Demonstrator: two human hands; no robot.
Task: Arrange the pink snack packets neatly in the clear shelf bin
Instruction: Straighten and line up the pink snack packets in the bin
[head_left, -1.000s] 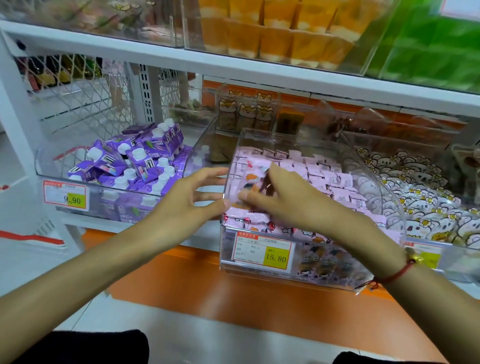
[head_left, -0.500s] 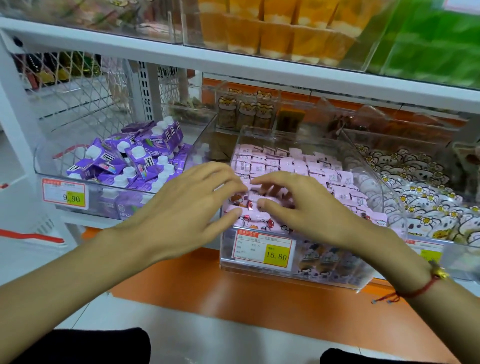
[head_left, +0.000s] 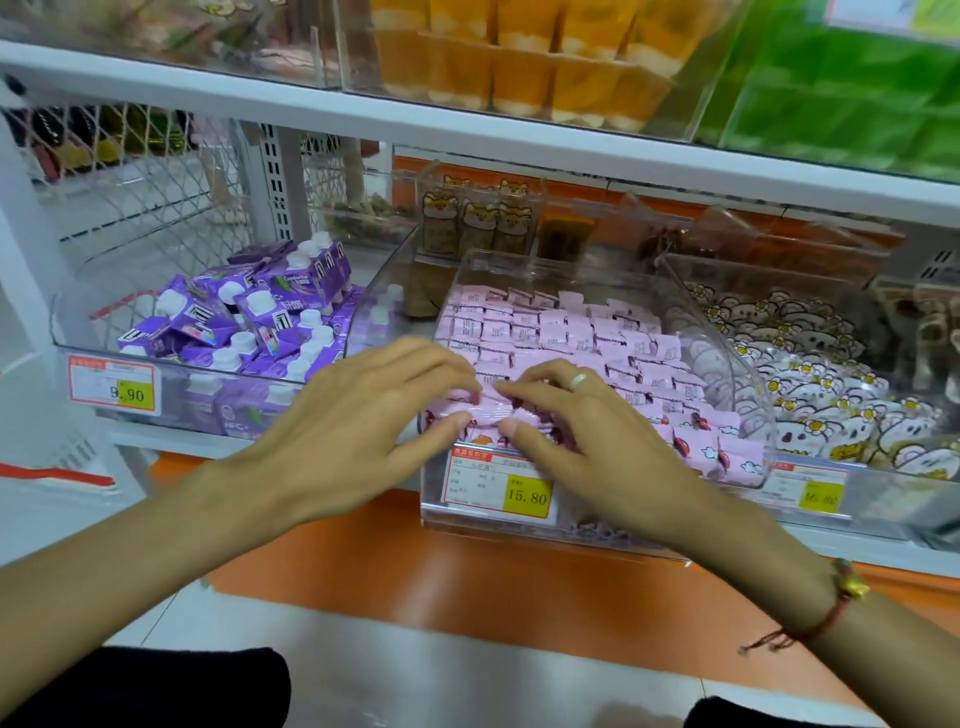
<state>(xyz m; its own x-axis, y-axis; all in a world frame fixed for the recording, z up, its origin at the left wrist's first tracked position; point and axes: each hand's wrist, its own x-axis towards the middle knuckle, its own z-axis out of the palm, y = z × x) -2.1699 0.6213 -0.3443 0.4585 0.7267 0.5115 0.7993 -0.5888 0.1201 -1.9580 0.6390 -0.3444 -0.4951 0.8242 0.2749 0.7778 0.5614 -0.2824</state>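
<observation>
Spanning the lower shelf (head_left: 156, 441), three clear containers stand side by side. At far left, a tray (head_left: 78, 353) holds purple drink cartons (head_left: 270, 306) with white caps, heaped loosely, and carries a price tag (head_left: 111, 387) reading 9.90 on its front wall. Just right of it, the left hand (head_left: 358, 415) reaches in over the front left corner of the clear shelf bin (head_left: 748, 395), its fingers (head_left: 447, 371) gently curved and its thumb beneath, pinching the front row of pink snack packets (head_left: 566, 338) from the left side. The packets fill the bin: flat rows at the back, a more tumbled group toward the front right. The right hand (head_left: 587, 441) meets the left at the same front row, fingertip to fingertip, fingers (head_left: 524, 392) curled over the packets and thumb pressed against them from below; a ring (head_left: 577, 380) sits on one finger and a red cord bracelet (head_left: 826, 618) on the wrist. A yellow tag (head_left: 527, 496) on the bin's front wall reads 15.80. Farther right, a neighbouring bin (head_left: 883, 499) holds white cartoon-printed packets (head_left: 810, 384). Above, an upper shelf (head_left: 467, 130) carries orange cups (head_left: 524, 78) and green packs (head_left: 841, 83).
</observation>
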